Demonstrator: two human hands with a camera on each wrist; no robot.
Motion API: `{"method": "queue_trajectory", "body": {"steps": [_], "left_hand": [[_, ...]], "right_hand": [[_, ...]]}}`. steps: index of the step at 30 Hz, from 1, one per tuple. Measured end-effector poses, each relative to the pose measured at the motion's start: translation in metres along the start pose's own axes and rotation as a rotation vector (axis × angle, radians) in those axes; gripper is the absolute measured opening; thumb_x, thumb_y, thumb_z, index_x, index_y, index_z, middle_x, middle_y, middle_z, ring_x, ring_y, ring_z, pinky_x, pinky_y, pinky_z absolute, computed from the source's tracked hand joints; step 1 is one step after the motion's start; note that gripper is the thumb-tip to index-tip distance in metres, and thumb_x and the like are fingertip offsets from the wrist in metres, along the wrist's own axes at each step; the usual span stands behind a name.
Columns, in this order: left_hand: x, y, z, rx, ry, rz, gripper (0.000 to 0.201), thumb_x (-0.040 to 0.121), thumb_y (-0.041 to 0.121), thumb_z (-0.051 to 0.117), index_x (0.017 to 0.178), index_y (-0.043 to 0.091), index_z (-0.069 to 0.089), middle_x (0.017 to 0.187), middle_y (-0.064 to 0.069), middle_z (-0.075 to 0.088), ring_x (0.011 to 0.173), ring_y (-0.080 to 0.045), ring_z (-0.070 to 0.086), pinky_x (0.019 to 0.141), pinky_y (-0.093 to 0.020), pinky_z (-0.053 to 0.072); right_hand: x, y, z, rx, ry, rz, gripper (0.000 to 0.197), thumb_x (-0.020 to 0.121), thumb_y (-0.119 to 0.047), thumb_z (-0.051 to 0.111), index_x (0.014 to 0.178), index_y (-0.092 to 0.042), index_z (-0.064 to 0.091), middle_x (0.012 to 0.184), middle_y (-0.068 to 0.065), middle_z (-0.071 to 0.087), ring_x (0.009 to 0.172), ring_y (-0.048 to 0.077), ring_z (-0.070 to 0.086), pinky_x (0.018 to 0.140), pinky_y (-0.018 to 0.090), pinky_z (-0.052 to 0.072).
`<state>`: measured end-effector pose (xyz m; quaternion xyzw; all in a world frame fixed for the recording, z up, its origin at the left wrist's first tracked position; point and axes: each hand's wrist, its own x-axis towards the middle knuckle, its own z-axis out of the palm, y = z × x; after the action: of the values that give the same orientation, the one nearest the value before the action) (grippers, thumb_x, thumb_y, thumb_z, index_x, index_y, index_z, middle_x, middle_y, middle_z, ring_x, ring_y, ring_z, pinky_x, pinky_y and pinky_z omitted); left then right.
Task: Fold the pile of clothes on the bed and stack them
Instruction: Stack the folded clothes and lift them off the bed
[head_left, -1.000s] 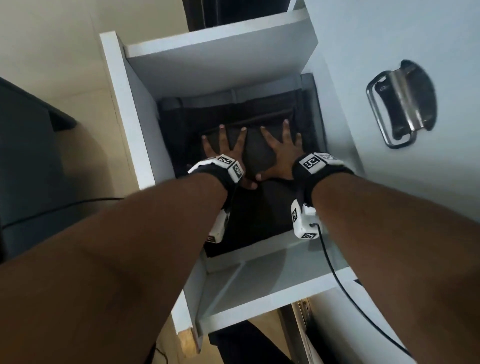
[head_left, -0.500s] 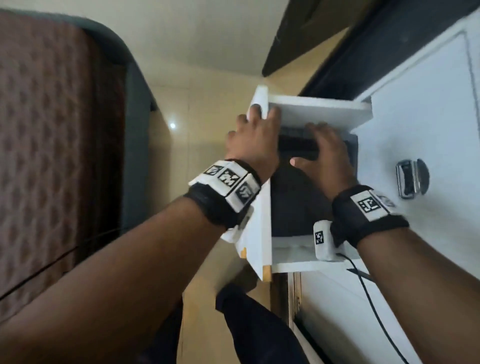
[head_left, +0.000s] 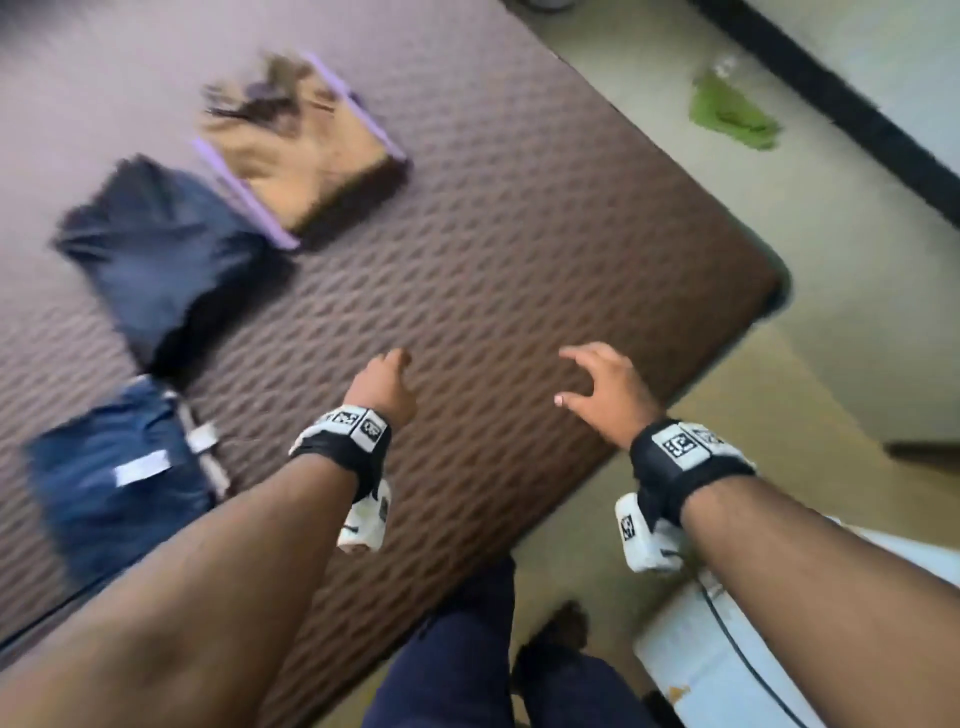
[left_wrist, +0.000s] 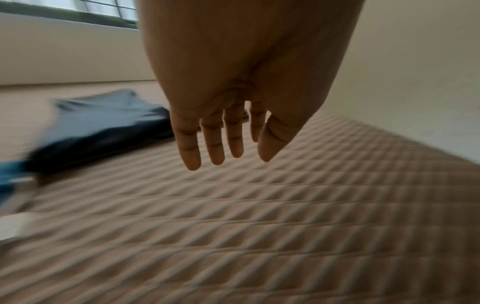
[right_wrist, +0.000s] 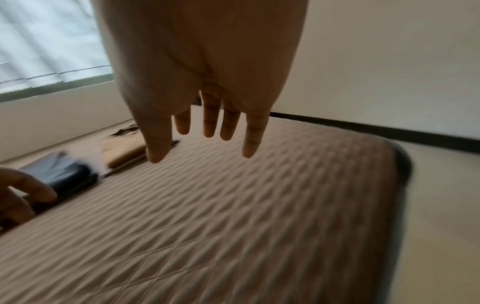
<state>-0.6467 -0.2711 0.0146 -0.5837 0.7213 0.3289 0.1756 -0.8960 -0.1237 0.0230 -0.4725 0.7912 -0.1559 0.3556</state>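
Note:
Three folded garments lie on the brown quilted bed (head_left: 519, 249): a tan one with a lilac trim (head_left: 306, 150) farthest, a dark navy one (head_left: 166, 254) in the middle, and blue jeans (head_left: 114, 478) nearest, at the left. My left hand (head_left: 384, 384) hovers over bare mattress to the right of the jeans, fingers loose and holding nothing (left_wrist: 221, 144). Over the bed's near right part hangs my right hand (head_left: 597, 379), also empty, fingers relaxed and spread (right_wrist: 207, 133). The navy garment (left_wrist: 103, 127) shows blurred in the left wrist view; the tan one (right_wrist: 124, 150) and the navy one (right_wrist: 59, 174) show in the right wrist view.
A green cloth (head_left: 732, 114) lies on the tiled floor beyond the bed's right edge, by a dark skirting strip (head_left: 831, 104). A white cabinet part (head_left: 727, 665) sits at the lower right, beside my dark-trousered legs (head_left: 457, 649). A window (right_wrist: 39, 41) stands behind the bed.
Both hands have left the dark clothes in the white drawer. The view has swung from the drawer to the bed, and both empty hands now hang over the mattress.

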Motion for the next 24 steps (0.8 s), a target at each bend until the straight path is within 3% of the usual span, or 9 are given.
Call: {"method": "queue_trajectory", "body": {"steps": [2, 5, 8, 12, 14, 17, 22, 24], "left_hand": [[-0.013, -0.058, -0.025, -0.034, -0.011, -0.145, 0.056, 0.089, 0.008, 0.054, 0.143, 0.015, 0.044, 0.139, -0.019, 0.051, 0.126, -0.037, 0.052, 0.104, -0.039, 0.042], [-0.044, -0.113, -0.052, -0.154, 0.056, -0.265, 0.053, 0.089, 0.01, 0.056, 0.141, 0.013, 0.047, 0.136, -0.02, 0.055, 0.123, -0.036, 0.055, 0.102, -0.038, 0.044], [-0.059, -0.134, -0.07, -0.376, 0.174, -0.312, 0.054, 0.084, 0.008, 0.06, 0.138, 0.01, 0.052, 0.129, -0.02, 0.06, 0.119, -0.035, 0.058, 0.101, -0.037, 0.045], [-0.057, -0.125, -0.09, -0.712, 0.344, -0.389, 0.049, 0.084, 0.004, 0.064, 0.132, 0.012, 0.058, 0.116, -0.016, 0.066, 0.108, -0.033, 0.062, 0.092, -0.033, 0.047], [-0.041, -0.113, -0.105, -0.893, 0.438, -0.391, 0.046, 0.084, 0.001, 0.066, 0.128, 0.011, 0.06, 0.107, -0.014, 0.066, 0.1, -0.033, 0.064, 0.085, -0.034, 0.048], [-0.002, -0.099, -0.134, -1.072, 0.56, -0.349, 0.042, 0.085, -0.003, 0.067, 0.125, 0.009, 0.061, 0.099, -0.01, 0.06, 0.086, -0.023, 0.059, 0.076, -0.026, 0.045], [0.089, -0.092, -0.172, -1.156, 0.63, -0.328, 0.039, 0.084, -0.001, 0.069, 0.12, 0.012, 0.063, 0.096, -0.007, 0.063, 0.089, -0.02, 0.06, 0.091, -0.032, 0.048], [0.133, -0.094, -0.18, -1.187, 0.637, -0.329, 0.038, 0.084, -0.001, 0.069, 0.119, 0.014, 0.063, 0.094, -0.004, 0.063, 0.088, -0.021, 0.06, 0.087, -0.031, 0.048]], "right_hand": [[0.02, -0.041, -0.001, -0.118, -0.121, -0.091, 0.058, 0.082, -0.025, 0.077, 0.136, -0.019, 0.056, 0.14, 0.007, 0.049, 0.128, 0.029, 0.044, 0.11, 0.033, 0.032], [0.042, -0.093, -0.009, -0.219, -0.189, -0.193, 0.058, 0.083, -0.026, 0.077, 0.136, -0.018, 0.056, 0.14, 0.006, 0.049, 0.129, 0.027, 0.043, 0.11, 0.031, 0.03], [0.065, -0.134, -0.018, -0.264, -0.207, -0.275, 0.058, 0.081, -0.025, 0.078, 0.135, -0.017, 0.057, 0.138, 0.007, 0.05, 0.129, 0.028, 0.045, 0.11, 0.031, 0.031], [0.103, -0.185, -0.033, -0.312, -0.225, -0.311, 0.056, 0.084, -0.027, 0.077, 0.135, -0.019, 0.056, 0.137, 0.004, 0.05, 0.129, 0.025, 0.043, 0.109, 0.03, 0.031], [0.128, -0.207, -0.037, -0.307, -0.225, -0.364, 0.055, 0.082, -0.026, 0.078, 0.133, -0.017, 0.059, 0.134, 0.005, 0.052, 0.127, 0.026, 0.046, 0.109, 0.03, 0.032], [0.177, -0.235, -0.039, -0.301, -0.232, -0.45, 0.053, 0.079, -0.024, 0.08, 0.128, -0.015, 0.062, 0.13, 0.008, 0.055, 0.123, 0.027, 0.05, 0.108, 0.032, 0.035], [0.277, -0.27, -0.027, -0.277, -0.265, -0.544, 0.05, 0.079, -0.024, 0.08, 0.126, -0.015, 0.064, 0.126, 0.005, 0.057, 0.12, 0.025, 0.053, 0.107, 0.035, 0.04], [0.321, -0.275, -0.015, -0.249, -0.259, -0.554, 0.049, 0.077, -0.023, 0.081, 0.122, -0.014, 0.066, 0.124, 0.007, 0.059, 0.116, 0.026, 0.055, 0.106, 0.037, 0.042]]}}
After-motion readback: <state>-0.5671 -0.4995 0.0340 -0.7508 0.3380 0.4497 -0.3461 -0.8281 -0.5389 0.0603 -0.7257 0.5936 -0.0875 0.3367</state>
